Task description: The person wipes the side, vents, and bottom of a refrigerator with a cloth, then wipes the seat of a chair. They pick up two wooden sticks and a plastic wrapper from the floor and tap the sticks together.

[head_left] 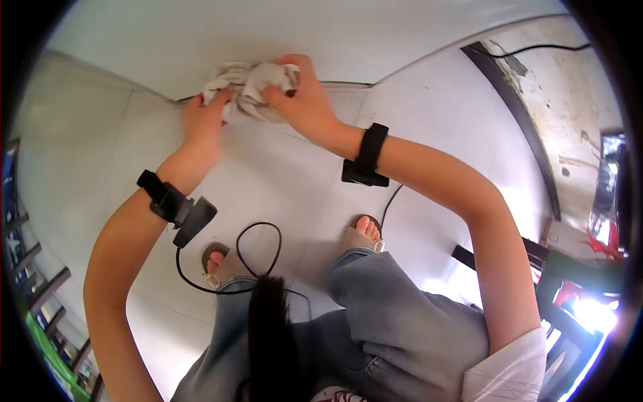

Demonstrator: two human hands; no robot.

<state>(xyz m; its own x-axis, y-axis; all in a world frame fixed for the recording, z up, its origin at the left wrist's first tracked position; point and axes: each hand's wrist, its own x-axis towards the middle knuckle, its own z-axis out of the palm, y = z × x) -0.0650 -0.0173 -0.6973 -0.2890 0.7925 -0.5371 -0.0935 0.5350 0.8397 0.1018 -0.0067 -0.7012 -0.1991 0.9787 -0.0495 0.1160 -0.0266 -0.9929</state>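
Note:
A crumpled off-white cloth (249, 86) is bunched against the lower edge of a large white panel (268, 33), just above the tiled floor. My left hand (203, 119) grips its left side, with the fingers pressed into the folds. On the cloth's right side, my right hand (305, 100) has its thumb and fingers closed round a bunched part. Some fingertips are hidden in the fabric. Both wrists wear black straps with small devices, the left wrist device (191, 218) and the right wrist device (365, 171).
A black cable (258, 228) loops over the pale tiled floor (281, 194) near my sandalled feet (365, 231). A dark strip (516, 114) and a stained wall (559, 100) stand at the right. Shelving (47, 288) lines the left edge. A bright light (595, 315) glares at lower right.

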